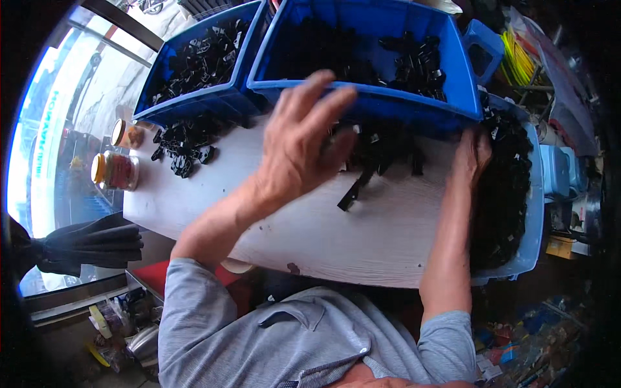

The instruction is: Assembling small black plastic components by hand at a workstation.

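Observation:
My left hand (pixel 301 139) is raised over the middle of the table, slightly blurred, its fingers spread with nothing seen in them. Just past it, a loose pile of small black plastic parts (pixel 381 147) lies against the front of a large blue bin (pixel 362 97). One longer black piece (pixel 349 196) sticks out of the pile toward me. My right hand (pixel 474 152) is at the right end of the table, between the blue bin's front corner and a pale blue tub (pixel 533 213) of black parts. Its fingers are mostly hidden, so whether it holds anything cannot be seen.
A second blue bin (pixel 187 97) of black parts stands at the back left, with another black heap (pixel 184 145) before it. Two jars, one with a yellow lid (pixel 116 171), stand at the left edge of the white table (pixel 310 239). Yellow cord (pixel 517 58) lies far right.

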`<act>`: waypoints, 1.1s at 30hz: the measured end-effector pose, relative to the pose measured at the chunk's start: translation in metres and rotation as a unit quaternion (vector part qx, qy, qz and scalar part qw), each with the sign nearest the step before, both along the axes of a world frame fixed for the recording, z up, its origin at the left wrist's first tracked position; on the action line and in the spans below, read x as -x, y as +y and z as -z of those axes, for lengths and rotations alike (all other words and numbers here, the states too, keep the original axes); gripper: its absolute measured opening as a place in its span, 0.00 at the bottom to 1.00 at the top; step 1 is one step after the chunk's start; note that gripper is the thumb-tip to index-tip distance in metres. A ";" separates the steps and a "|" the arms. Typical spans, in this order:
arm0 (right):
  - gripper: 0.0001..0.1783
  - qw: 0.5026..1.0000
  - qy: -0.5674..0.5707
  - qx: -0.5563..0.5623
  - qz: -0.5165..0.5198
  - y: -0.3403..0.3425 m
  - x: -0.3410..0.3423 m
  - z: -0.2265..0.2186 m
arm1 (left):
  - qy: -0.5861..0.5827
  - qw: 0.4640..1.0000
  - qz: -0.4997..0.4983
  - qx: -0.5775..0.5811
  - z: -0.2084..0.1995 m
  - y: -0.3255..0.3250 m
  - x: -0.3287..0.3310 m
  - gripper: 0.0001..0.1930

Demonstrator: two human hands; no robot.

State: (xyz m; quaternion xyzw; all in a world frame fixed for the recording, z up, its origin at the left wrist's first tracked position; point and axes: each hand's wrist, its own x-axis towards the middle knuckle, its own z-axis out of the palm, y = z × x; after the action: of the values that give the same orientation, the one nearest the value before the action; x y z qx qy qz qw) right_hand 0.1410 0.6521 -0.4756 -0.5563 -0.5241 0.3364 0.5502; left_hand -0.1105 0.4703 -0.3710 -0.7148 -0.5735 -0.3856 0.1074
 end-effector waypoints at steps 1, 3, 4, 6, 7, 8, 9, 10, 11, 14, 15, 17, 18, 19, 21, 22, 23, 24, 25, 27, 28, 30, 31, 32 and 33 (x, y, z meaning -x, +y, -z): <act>0.19 1.000 0.022 0.008 0.018 0.000 0.001 -0.001 | 0.021 0.999 -0.024 -0.011 -0.015 0.015 0.006 0.26; 0.19 0.999 0.030 0.019 0.021 -0.005 0.006 -0.004 | 0.084 0.994 -0.067 -0.026 -0.032 0.046 0.027 0.22; 0.19 0.998 0.038 0.032 0.023 -0.007 0.007 -0.006 | 0.127 0.987 -0.100 0.019 -0.038 0.060 0.037 0.21; 0.19 0.999 0.032 0.038 0.015 -0.006 0.006 -0.007 | 0.181 0.969 -0.132 0.106 -0.042 0.094 0.057 0.28; 0.20 0.999 0.026 0.046 0.006 -0.004 0.005 -0.006 | 0.183 0.968 -0.135 0.105 -0.041 0.113 0.065 0.28; 0.20 0.999 0.029 0.044 0.003 0.000 0.003 -0.002 | 0.211 0.948 -0.169 0.168 -0.033 0.134 0.072 0.32; 0.20 0.999 0.004 0.038 0.000 0.004 -0.001 0.003 | 0.237 0.922 -0.203 0.230 -0.025 0.150 0.075 0.37; 0.21 0.999 -0.022 0.034 -0.004 0.006 -0.005 0.008 | 0.275 0.897 -0.235 0.255 -0.018 0.158 0.075 0.32; 0.21 0.999 -0.017 0.031 -0.016 0.008 -0.005 0.011 | 0.312 0.865 -0.276 0.279 -0.012 0.162 0.083 0.29; 0.23 0.997 0.070 -0.001 -0.040 -0.008 0.002 0.002 | 0.296 0.852 -0.203 0.381 0.005 0.187 0.111 0.48; 0.23 0.998 0.058 0.006 -0.036 0.000 -0.007 0.016 | 0.287 0.858 -0.177 0.388 0.006 0.193 0.109 0.49; 0.23 0.998 0.049 0.010 -0.039 0.009 -0.017 0.027 | 0.268 0.849 -0.173 0.422 0.002 0.203 0.102 0.49; 0.23 0.998 0.054 0.017 -0.037 0.008 -0.011 0.025 | 0.266 0.844 -0.180 0.430 0.008 0.208 0.115 0.48; 0.23 0.998 0.050 0.025 -0.020 0.009 -0.015 0.024 | 0.263 0.844 -0.173 0.434 0.011 0.212 0.107 0.46; 0.24 0.996 0.077 0.037 -0.021 0.012 -0.016 0.026 | 0.262 0.841 -0.173 0.440 0.011 0.214 0.102 0.45; 0.24 0.993 0.102 0.048 -0.020 0.013 -0.015 0.025 | 0.271 0.831 -0.177 0.452 0.012 0.215 0.102 0.37; 0.25 0.995 0.080 0.052 -0.018 0.015 -0.014 0.023 | 0.279 0.821 -0.180 0.464 0.013 0.216 0.103 0.35; 0.25 0.995 0.082 0.053 -0.022 0.012 -0.013 0.023 | 0.279 0.820 -0.185 0.465 0.013 0.216 0.105 0.35; 0.26 0.991 0.119 0.050 -0.025 0.006 -0.007 0.017 | 0.279 0.826 -0.166 0.461 0.015 0.216 0.109 0.35; 0.28 0.995 0.084 0.030 -0.038 0.001 -0.005 0.012 | 0.279 0.830 -0.152 0.458 0.017 0.215 0.117 0.35; 0.28 0.995 0.084 0.030 -0.035 0.006 -0.013 0.016 | 0.261 0.852 -0.120 0.437 0.020 0.217 0.113 0.35; 0.29 0.994 0.090 0.046 -0.034 0.014 -0.018 0.024 | 0.219 0.891 -0.065 0.393 0.029 0.218 0.119 0.38; 0.29 0.994 0.091 0.046 -0.037 0.013 -0.016 0.023 | 0.216 0.896 -0.065 0.381 0.030 0.218 0.121 0.33; 0.29 0.995 0.078 0.050 -0.029 0.012 -0.014 0.021 | 0.216 0.896 -0.067 0.382 0.030 0.220 0.121 0.33; 0.28 0.996 0.065 0.054 -0.020 0.011 -0.013 0.020 | 0.221 0.881 -0.049 0.416 0.031 0.223 0.120 0.36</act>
State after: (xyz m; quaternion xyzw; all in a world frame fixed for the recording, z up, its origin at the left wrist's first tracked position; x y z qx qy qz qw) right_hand 0.1539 0.6628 -0.4958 -0.5511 -0.4796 0.4108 0.5456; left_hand -0.2307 0.6931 -0.4015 -0.7315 -0.6767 0.0619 -0.0567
